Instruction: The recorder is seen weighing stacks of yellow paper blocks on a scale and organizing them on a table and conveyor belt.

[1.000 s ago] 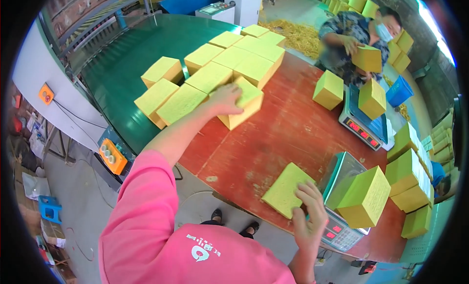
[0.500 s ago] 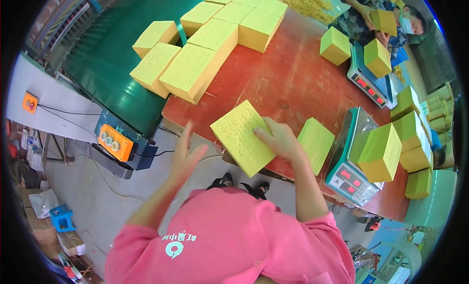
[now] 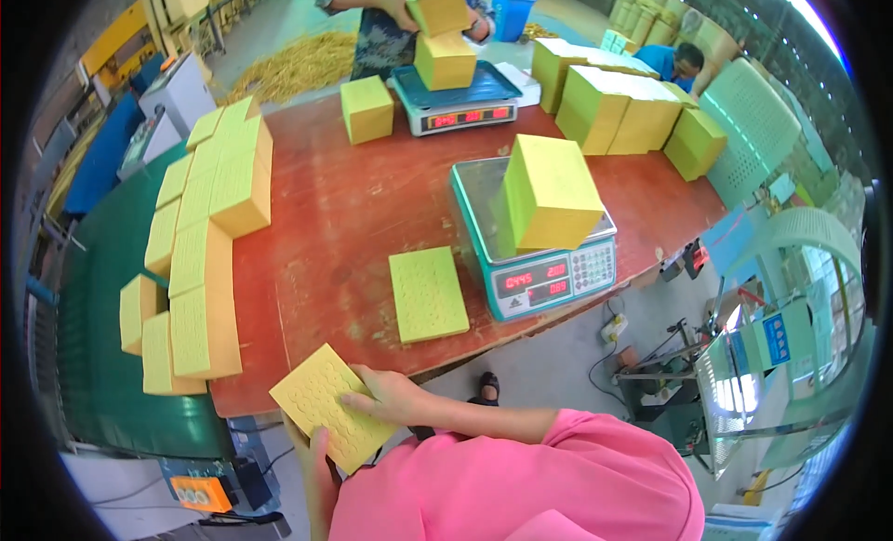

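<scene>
A stack of yellow paper (image 3: 335, 413) with rows of curved punch marks is held in front of me, over the table's near edge. My right hand (image 3: 389, 398) grips its right side, thumb on top and fingers underneath. At the lower left edge my left hand (image 3: 321, 462) has its thumb on the paper; the other fingers are mostly hidden below. A thin yellow paper stack (image 3: 429, 294) lies flat beyond my right hand. To its right, a teal scale (image 3: 544, 285) with a lit display carries a tall yellow paper block (image 3: 556, 195).
Yellow paper blocks (image 3: 200, 304) line the red table's (image 3: 335, 215) left side, beside a green conveyor belt (image 3: 93, 355). Across the table a co-worker's hands (image 3: 402, 9) hold a block over a second scale (image 3: 468, 116). More blocks (image 3: 591, 113) stand far right; another person (image 3: 674, 65) is behind.
My view has swung to the right, bringing the scales nearer the middle. My left hand, earlier apart with fingers spread, is now on the paper stack that my right hand holds.
</scene>
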Action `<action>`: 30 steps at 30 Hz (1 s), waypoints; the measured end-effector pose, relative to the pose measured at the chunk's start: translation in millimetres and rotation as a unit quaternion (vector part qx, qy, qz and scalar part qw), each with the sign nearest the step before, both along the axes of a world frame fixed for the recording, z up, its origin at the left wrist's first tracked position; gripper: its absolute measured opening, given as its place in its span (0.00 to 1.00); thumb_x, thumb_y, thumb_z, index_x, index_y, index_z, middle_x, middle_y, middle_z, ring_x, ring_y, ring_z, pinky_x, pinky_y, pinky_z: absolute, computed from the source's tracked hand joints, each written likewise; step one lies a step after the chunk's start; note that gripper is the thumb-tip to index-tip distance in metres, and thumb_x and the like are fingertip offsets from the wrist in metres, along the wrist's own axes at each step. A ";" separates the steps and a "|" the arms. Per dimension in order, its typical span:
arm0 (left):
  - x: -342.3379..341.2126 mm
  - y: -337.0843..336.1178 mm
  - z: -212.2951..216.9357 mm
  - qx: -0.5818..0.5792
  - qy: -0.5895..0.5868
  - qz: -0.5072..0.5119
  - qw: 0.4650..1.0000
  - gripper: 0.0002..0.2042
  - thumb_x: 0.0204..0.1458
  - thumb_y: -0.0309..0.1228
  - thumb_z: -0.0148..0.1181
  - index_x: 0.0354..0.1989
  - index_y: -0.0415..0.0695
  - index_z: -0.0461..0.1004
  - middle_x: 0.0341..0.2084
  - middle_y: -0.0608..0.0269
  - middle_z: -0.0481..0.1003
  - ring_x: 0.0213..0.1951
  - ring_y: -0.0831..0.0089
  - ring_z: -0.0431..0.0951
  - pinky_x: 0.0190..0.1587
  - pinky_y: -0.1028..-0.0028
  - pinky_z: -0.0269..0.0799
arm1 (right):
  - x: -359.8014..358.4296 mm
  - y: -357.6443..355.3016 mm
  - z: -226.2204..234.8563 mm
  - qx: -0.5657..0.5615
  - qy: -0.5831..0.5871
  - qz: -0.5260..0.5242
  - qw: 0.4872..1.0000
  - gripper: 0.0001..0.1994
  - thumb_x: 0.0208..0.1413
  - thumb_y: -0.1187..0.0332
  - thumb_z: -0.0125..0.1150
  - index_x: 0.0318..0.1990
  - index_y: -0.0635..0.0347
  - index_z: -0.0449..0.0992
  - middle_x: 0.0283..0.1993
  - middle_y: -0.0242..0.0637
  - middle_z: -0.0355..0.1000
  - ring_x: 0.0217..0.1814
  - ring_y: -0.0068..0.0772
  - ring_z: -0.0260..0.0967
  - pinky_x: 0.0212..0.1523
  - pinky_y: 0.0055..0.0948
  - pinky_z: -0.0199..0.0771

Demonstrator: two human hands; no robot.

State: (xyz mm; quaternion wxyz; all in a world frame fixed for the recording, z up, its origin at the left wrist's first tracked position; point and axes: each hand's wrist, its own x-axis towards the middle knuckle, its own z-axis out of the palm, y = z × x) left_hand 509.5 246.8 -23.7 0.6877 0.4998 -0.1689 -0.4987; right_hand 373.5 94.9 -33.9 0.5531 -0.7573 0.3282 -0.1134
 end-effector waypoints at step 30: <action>-211.1 -405.8 172.5 -0.004 -0.074 -0.342 0.937 0.32 0.49 0.54 0.63 0.59 0.50 0.70 0.53 0.64 0.73 0.55 0.67 0.71 0.56 0.57 0.63 | -327.7 -301.1 125.0 0.178 -0.273 -0.260 0.909 0.18 0.63 0.58 0.55 0.49 0.67 0.73 0.38 0.36 0.74 0.32 0.27 0.73 0.35 0.27 0.75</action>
